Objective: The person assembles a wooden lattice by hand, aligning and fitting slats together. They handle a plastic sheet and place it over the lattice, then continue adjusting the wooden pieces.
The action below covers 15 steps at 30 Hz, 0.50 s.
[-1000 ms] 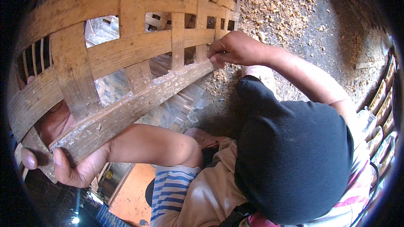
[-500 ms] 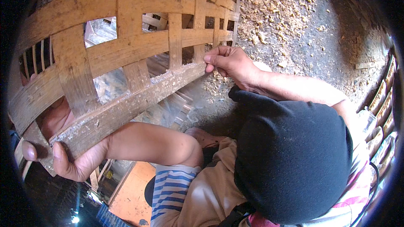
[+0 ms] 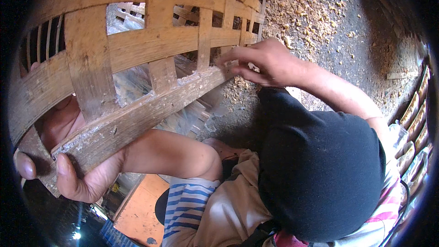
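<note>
My left hand (image 3: 89, 176) grips the lower left corner of a woven bamboo panel (image 3: 132, 48). Its thumb lies in front of a flat bamboo strip (image 3: 151, 110) that runs along the panel's lower edge, and its palm shows partly behind the weave. White residue marks the strip where the upright slats meet it. At the strip's right end is my right hand (image 3: 270, 66), fingers stretched and apart, the fingertips at the wood and slightly blurred. Whether anything small lies under those fingertips cannot be made out.
Yellowish crumbs (image 3: 297, 18) cover the dark ground at upper right. A large rounded black cloth shape (image 3: 320, 174) sits between my arms. Clear plastic (image 3: 183, 116) shows below the strip, an orange board (image 3: 141, 210) at lower left. Bamboo slats (image 3: 414, 126) line the right edge.
The right hand has gone from a pinch at the strip's end to stretched fingers, and its back has risen. The panel has shifted slightly to the right in view; the left hand keeps its grip.
</note>
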{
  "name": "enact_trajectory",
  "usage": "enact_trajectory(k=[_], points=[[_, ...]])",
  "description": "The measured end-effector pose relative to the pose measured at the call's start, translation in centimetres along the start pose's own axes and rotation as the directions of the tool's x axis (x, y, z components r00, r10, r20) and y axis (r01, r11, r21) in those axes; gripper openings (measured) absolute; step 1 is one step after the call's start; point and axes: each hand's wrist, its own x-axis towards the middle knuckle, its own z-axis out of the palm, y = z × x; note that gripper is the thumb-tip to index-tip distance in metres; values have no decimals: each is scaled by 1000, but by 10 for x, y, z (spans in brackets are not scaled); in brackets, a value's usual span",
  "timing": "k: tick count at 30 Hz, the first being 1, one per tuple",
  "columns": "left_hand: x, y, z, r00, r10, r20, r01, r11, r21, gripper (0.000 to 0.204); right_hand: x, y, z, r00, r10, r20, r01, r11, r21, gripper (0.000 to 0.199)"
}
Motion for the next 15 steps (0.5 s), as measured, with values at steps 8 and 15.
enact_trajectory(k=[8,15], points=[[0,8,9,1000,15,11,-15,999,49,38,48,-8,-24,923,-124,364,263,895,-361,15],[-3,7,9,998,21,55,-25,998,64,40,39,2,-18,968,-64,242,104,982,-159,13]])
